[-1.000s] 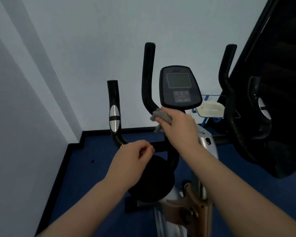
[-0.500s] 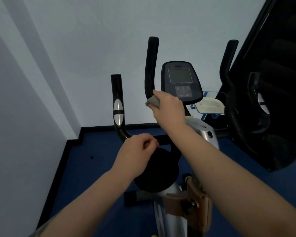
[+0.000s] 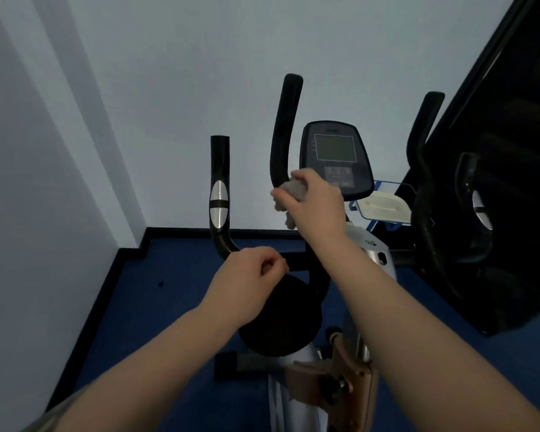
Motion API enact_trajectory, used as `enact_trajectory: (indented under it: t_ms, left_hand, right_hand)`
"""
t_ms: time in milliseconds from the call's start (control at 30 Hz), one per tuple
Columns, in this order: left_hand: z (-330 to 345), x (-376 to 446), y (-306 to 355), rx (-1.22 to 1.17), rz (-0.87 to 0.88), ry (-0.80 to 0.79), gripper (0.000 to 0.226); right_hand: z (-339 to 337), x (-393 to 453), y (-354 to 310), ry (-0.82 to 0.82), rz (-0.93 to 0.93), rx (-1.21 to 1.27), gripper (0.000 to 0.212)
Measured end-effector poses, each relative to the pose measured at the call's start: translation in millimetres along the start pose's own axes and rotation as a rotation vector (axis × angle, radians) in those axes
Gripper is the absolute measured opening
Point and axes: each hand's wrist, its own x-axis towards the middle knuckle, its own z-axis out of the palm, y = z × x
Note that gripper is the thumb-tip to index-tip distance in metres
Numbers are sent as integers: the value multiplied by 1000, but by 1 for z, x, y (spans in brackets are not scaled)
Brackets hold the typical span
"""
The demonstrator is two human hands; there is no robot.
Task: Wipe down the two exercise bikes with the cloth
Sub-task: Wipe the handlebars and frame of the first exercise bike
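An exercise bike stands in front of me with a black console (image 3: 337, 157) and black handlebars. My right hand (image 3: 315, 204) grips a grey cloth (image 3: 293, 194) and holds it against the lower bend of the inner left handlebar (image 3: 286, 129). My left hand (image 3: 250, 282) hovers over the crossbar with its fingers curled and nothing in it. The outer left handlebar (image 3: 219, 194) carries a silver sensor pad. The right handlebars (image 3: 421, 169) rise at the right. Only one bike is in sight.
A pale wall runs close behind and to the left of the bike. Dark blue floor (image 3: 156, 294) lies below. A large black object (image 3: 512, 182) fills the right side. A white tray on a blue frame (image 3: 382, 207) sits behind the console.
My right hand with the cloth has climbed from the crossbar junction below the console up onto the inner left handlebar. My left hand has stayed curled near the crossbar.
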Motion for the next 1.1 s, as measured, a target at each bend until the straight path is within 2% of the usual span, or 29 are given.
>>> enact_trajectory:
  t_ms: [133,267,333,433,500,600,667,767,867,1000,1100]
  left_hand:
    - [0,1,-2,-19,-13,3,19]
    - [1,2,-2,-32,-24,13,19]
    - [1,2,-2,-52,-23,16,19]
    - [0,2,-1,-63,-11,16,20]
    - [0,1,-2,-66,3,10,20]
    - [-1,2,-1,-78,11,3,19]
    - [-1,2,-2,-73,22,-1,19]
    - [-2,0,-3,-67,13,28,19]
    - [-1,-2,-2,-71,12,85,20]
    - [-1,-4,-2,-18,23,39,19]
    - [-1,-6,-5,64,48,10,21]
  right_hand:
    - [-8,-12,17,-15,-26,-57,43]
    - [-4,15,-1,-52,46,59,39]
    - [-5,9,-1,-68,105,178,32]
    - [-17,-22,14,-80,140,192,22]
    - [-23,-48,23,-35,183,213,24]
    - [-21,-84,25,26,181,240,41]
    - [-19,-98,26,28,122,131,49]
    - [-25,-94,30,71,43,-133,48]
    - [-28,-75,28,32,54,3,41]
    - [-24,-92,34,139,104,118,15]
    - [-24,-127,43,147,176,350,15]
